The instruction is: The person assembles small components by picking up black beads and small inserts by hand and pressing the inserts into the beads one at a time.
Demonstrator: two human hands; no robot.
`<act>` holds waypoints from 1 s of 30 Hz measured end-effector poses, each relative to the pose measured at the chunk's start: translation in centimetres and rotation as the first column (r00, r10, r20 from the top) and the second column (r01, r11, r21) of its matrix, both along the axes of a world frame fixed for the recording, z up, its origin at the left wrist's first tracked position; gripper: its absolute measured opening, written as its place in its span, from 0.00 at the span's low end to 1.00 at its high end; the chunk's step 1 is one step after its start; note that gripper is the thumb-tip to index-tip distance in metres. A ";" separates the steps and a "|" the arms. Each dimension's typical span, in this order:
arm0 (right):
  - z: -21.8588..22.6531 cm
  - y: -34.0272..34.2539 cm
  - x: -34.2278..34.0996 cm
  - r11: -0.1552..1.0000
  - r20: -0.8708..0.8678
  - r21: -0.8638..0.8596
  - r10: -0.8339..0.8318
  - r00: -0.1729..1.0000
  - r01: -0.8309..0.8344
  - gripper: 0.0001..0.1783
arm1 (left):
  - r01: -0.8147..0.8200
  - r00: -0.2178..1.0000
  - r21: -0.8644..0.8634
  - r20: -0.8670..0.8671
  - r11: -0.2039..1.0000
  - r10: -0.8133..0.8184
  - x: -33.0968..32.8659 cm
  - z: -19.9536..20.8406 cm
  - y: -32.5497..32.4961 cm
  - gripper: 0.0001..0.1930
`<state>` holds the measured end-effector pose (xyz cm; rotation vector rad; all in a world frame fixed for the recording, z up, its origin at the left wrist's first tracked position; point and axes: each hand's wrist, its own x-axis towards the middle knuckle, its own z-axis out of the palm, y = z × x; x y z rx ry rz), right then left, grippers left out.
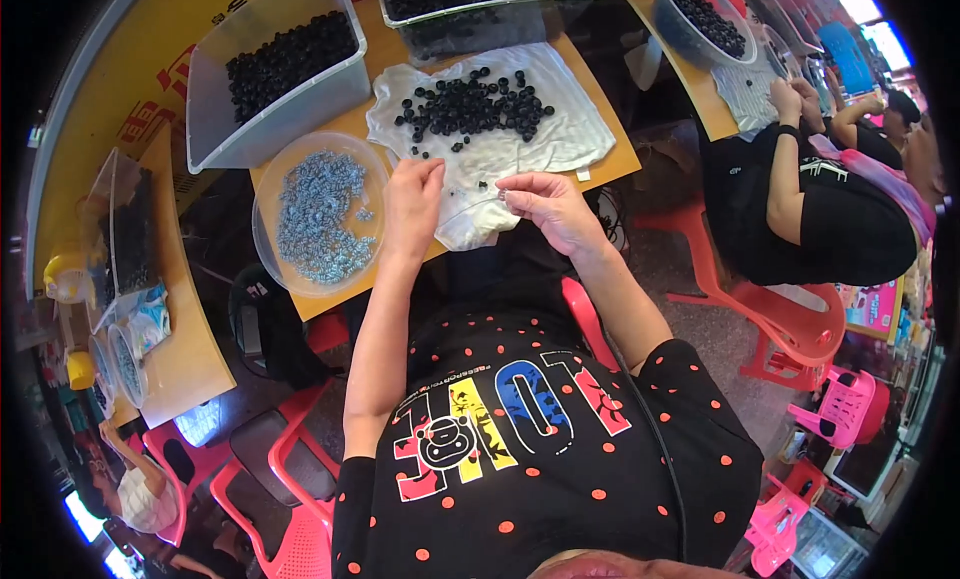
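At the near edge of a white cloth (570,114), my left hand (413,201) is closed, its fingers curled in; what they hold, if anything, is hidden. My right hand (552,211) pinches a small clear piece (502,194) between thumb and fingertips, just right of the left hand. A heap of small round black parts (470,107) lies on the cloth beyond both hands, with a few loose ones nearer. Left of my left hand stands a round clear tub (262,214) holding many small bluish, ring-like pieces (318,204).
Behind the tub is a clear plastic bin (215,129) of black parts; a second bin (480,39) stands beyond the cloth. To the right, a co-worker (820,189) sits at another table with a bowl (725,54) of black parts. Red chairs (790,324) stand around.
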<state>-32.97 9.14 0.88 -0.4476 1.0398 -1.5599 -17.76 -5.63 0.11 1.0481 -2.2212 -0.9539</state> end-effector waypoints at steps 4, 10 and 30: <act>1.0 -0.4 0.4 0.997 -0.111 -0.032 -0.066 0.992 0.063 0.11 | 0.250 0.866 0.712 -0.468 0.656 0.178 2.5 1.3 1.0 0.13; 3.9 -1.1 2.2 0.998 -0.312 -0.050 0.012 0.950 -0.029 0.10 | 0.529 0.658 0.792 -0.609 0.304 0.442 4.9 3.8 4.5 0.15; 6.0 -1.8 4.9 0.996 -0.576 -0.071 0.004 0.817 -0.054 0.08 | 0.636 0.570 0.764 -0.561 0.109 0.600 6.8 3.7 4.9 0.14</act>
